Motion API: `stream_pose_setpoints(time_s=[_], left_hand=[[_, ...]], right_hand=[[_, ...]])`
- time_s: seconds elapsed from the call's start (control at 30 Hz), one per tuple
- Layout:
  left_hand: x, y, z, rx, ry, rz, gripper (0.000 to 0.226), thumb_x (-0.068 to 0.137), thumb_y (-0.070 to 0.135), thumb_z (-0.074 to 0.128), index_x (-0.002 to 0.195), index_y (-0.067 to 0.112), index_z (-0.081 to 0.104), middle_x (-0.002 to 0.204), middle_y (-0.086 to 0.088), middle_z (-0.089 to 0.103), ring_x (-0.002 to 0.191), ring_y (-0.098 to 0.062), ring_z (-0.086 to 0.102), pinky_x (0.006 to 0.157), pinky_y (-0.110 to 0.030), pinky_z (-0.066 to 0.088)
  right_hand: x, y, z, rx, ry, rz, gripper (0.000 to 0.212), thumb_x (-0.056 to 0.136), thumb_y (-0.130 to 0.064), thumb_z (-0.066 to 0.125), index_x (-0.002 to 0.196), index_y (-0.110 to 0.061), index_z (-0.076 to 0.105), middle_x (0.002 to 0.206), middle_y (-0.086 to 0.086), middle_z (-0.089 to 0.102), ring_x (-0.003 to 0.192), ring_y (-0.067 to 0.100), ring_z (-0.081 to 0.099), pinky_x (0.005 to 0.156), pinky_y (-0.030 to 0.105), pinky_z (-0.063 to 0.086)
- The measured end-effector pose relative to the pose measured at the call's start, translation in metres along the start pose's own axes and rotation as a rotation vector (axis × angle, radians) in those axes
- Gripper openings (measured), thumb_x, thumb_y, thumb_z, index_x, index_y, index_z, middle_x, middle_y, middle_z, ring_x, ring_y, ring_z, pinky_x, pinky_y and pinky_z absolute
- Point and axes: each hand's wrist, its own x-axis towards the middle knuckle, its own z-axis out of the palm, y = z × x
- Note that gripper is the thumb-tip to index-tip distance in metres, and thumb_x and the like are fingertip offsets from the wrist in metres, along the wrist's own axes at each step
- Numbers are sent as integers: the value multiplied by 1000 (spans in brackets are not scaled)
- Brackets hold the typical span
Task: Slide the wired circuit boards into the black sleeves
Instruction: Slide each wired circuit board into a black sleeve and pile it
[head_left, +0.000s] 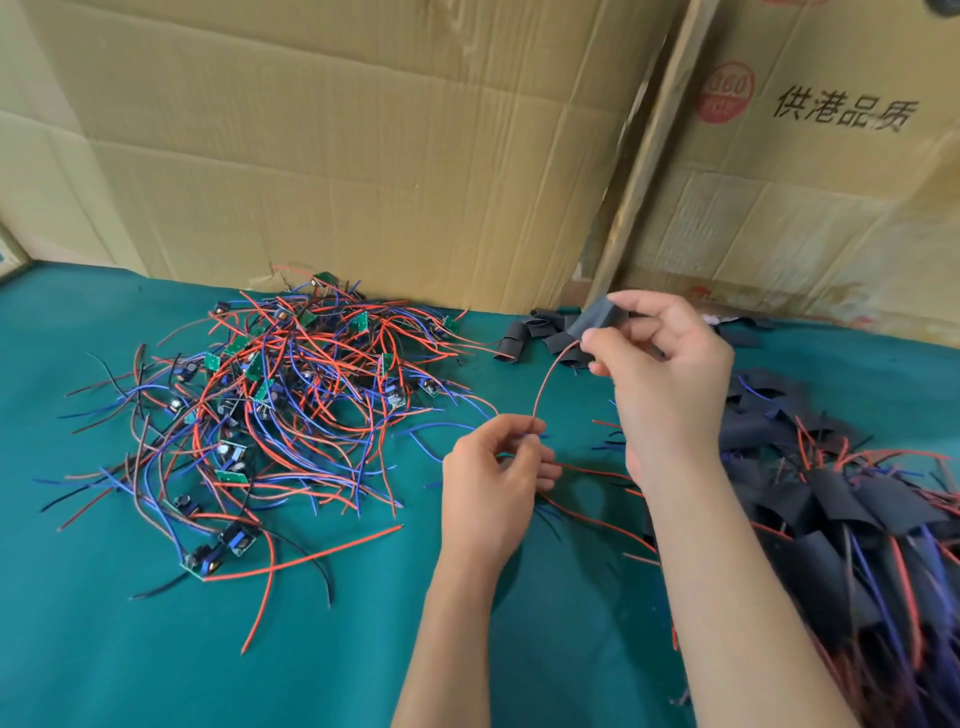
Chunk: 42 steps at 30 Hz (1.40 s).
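While a flat black sleeve (597, 314) is pinched by the right hand (660, 364), the thin red wire (545, 382) beneath it is pinched by the left hand (493, 467).

Assembly workshop: wired boards (249, 395) heaped, cartons (337, 145) behind.

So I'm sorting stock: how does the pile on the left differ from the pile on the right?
The left pile is bare green boards with loose red, blue and black wires spread wide. The right pile has black sleeves over its pieces, only wire ends poking out, packed tighter. Both lie on the green cloth.
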Motion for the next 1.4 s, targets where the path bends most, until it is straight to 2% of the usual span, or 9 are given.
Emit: stream_pose_setpoints(time_s=[0.1,0.2,0.37,0.53,0.63,0.77,0.9,1.17,1.4], left_hand=[[-1,1,0,-10,3,1,24,95,-3,51,94,8,72,78,-16,73,67,-22,74,68,-34,63],[0,1,0,-16,0,-7,24,96,-3,52,93,9,72,77,-16,73,67,-21,73,67,-34,62],[-1,2,-1,-34,2,-12,23,95,-2,53,92,10,73,79,-17,72,67,-21,74,68,-34,63],[-2,2,-1,-22,-1,1,25,95,-2,54,92,12,74,75,-11,73,68,-24,74,69,-35,63],[-2,3,-2,-22,-7,6,25,96,-1,54,94,13,75,75,-11,73,68,-23,73,69,-35,62],[-2,3,-1,-36,-12,5,24,97,-1,54,94,13,75,74,-10,73,68,-22,73,69,-35,62],[-2,2,-1,-54,-7,1,24,97,-2,54,94,11,74,74,-10,72,67,-22,73,65,-30,61],[0,0,-1,-81,8,-7,21,98,-1,54,95,9,73,77,-13,71,68,-23,73,64,-29,60],[1,-2,-1,-89,23,-11,20,98,0,54,95,8,72,76,-12,72,69,-25,74,63,-30,60]], right_hand=[[0,9,-4,-54,37,-2,32,75,0,73,90,-28,72,67,-2,70,65,31,65,69,39,54],[4,10,-7,-3,65,-12,34,75,3,72,90,-28,71,65,-2,68,60,18,62,65,30,51],[6,10,-10,19,61,-19,34,74,2,72,88,-29,70,64,-2,68,58,16,62,62,25,50],[0,17,-10,-37,11,51,30,74,1,72,89,-25,67,71,3,72,60,15,64,65,37,55],[-4,20,-8,4,8,123,29,75,2,69,93,-20,66,79,13,74,59,14,66,63,36,55],[-1,18,-12,140,80,189,32,75,4,70,95,-21,74,72,3,71,65,17,66,58,24,52],[1,17,-19,312,87,275,26,77,8,71,98,-9,72,80,10,70,73,24,65,61,26,50],[8,7,-34,406,84,261,26,80,13,71,84,-11,61,68,1,70,59,14,61,61,22,52],[9,7,-40,259,14,213,25,75,10,67,70,-13,59,66,9,67,56,19,54,55,24,46]])
